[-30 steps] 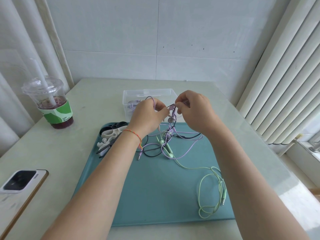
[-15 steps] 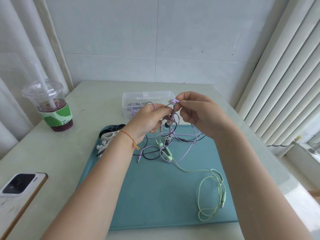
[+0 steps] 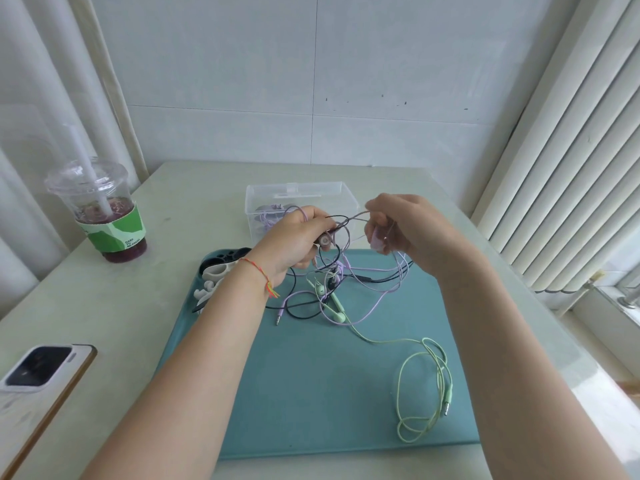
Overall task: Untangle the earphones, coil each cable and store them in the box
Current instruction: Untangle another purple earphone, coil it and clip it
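Note:
A tangle of purple, black and green earphone cables (image 3: 332, 285) lies at the far middle of the teal mat (image 3: 311, 393). My left hand (image 3: 294, 240) pinches purple and black cables beside a round earbud (image 3: 325, 240), lifted above the mat. My right hand (image 3: 408, 226) pinches a purple cable with a pale purple earbud (image 3: 377, 241). The green cable (image 3: 426, 386) trails in loose loops to the mat's near right. Behind my hands stands the clear plastic box (image 3: 301, 195), with a purple cable inside it.
White and black cable holders (image 3: 218, 271) sit at the mat's far left corner. A lidded drink cup with a straw (image 3: 104, 213) stands far left on the table. A phone (image 3: 38, 375) lies near left. Blinds hang along the right.
My hands have drawn apart, the right one moving right with the purple cable and its earbud. The cable between them is stretched out longer than before.

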### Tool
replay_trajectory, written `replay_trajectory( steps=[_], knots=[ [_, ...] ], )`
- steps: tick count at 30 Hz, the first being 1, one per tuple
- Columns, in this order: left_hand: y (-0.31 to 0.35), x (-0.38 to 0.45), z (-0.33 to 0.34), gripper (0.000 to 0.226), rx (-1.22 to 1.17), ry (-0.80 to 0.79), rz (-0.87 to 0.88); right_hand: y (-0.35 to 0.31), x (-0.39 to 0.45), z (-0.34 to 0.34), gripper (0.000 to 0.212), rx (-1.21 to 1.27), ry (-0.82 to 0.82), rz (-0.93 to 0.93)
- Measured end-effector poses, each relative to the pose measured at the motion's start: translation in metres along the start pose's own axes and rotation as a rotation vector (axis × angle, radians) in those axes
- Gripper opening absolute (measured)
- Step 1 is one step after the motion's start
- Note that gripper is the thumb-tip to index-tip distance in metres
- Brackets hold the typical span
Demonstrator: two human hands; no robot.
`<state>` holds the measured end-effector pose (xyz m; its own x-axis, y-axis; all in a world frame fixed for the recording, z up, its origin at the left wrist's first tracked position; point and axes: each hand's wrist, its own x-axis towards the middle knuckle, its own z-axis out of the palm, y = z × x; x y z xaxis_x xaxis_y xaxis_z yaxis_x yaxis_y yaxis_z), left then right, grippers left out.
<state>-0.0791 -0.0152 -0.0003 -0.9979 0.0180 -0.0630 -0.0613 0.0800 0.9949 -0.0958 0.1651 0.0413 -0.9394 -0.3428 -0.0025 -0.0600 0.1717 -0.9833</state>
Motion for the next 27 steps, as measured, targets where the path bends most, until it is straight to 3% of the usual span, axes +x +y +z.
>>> replay_trajectory(
  steps=[6,15,23,27],
  knots=[
    [-0.0009,0.0006,0.0022,0.008,-0.011,-0.018,0.064,0.0070,0.0021,0.0037,0.007,-0.087,-0.028,0.009],
    [-0.0031,0.0009,0.0021,0.015,0.055,-0.039,0.121,0.0062,0.0009,0.0066,0.009,-0.078,-0.083,-0.010],
    [-0.0054,0.0000,0.0024,0.021,0.198,-0.033,0.046,0.0082,0.0060,0.0054,0.014,0.119,0.055,-0.072],
    [-0.0073,-0.0010,0.0031,0.026,0.223,-0.053,0.005,0.0092,0.0070,0.0057,0.017,0.077,0.087,-0.039]
  ],
)
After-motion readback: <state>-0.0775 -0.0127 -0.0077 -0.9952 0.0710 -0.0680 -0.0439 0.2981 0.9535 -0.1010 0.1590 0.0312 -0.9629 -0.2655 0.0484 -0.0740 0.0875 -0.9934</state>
